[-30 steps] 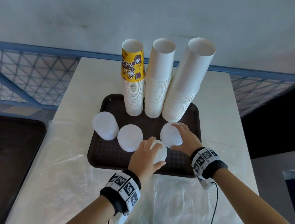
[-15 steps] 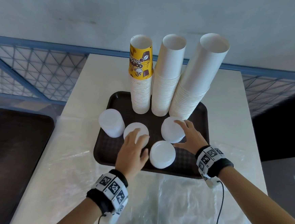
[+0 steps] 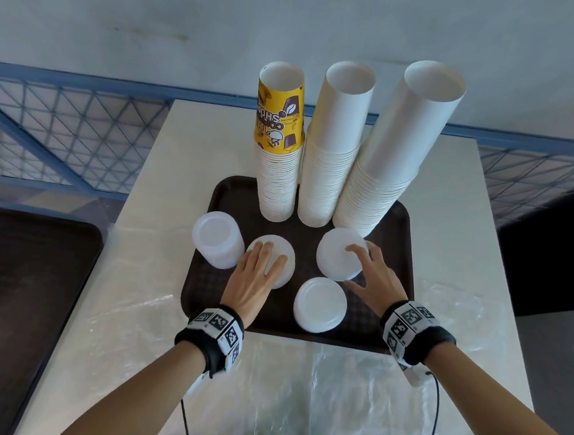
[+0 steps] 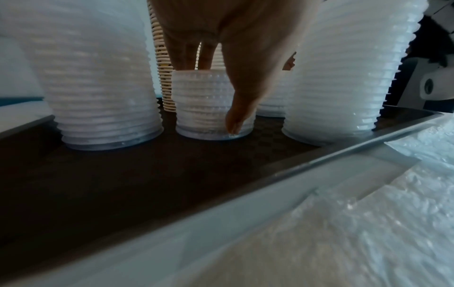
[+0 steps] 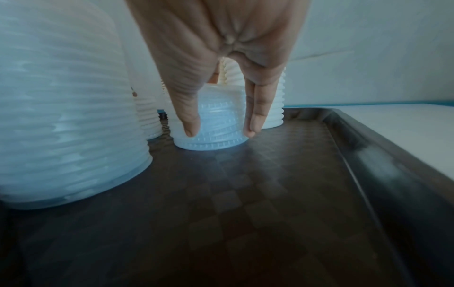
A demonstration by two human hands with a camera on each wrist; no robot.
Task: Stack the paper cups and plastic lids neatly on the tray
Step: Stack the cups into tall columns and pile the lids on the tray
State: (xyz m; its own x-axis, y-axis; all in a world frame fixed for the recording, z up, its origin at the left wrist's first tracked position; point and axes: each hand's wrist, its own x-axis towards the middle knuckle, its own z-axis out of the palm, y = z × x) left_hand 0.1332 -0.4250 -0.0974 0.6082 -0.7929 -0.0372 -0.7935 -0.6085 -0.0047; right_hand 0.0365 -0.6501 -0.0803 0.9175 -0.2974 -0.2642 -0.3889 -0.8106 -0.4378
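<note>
Three tall paper cup stacks stand at the back of the dark brown tray (image 3: 405,226): one topped by a yellow printed cup (image 3: 278,141), a white middle stack (image 3: 336,145) and a white right stack (image 3: 397,147). Several white lid stacks stand in front of them. My left hand (image 3: 270,253) lies over the second lid stack (image 3: 284,272), thumb down its side (image 4: 213,97). My right hand (image 3: 353,267) grips the back-right lid stack (image 3: 334,255), thumb and finger straddling it (image 5: 221,130). The far-left lid stack (image 3: 217,239) and the front lid stack (image 3: 320,304) stand free.
The tray sits on a white table (image 3: 180,161). Crinkled clear plastic wrap (image 3: 299,390) covers the table's near part. Another dark tray (image 3: 16,282) lies to the left, lower down. A blue mesh railing (image 3: 62,131) runs behind the table.
My left hand has left the front lid stack and moved left and back onto the second lid stack. My right hand stays on the back-right lid stack.
</note>
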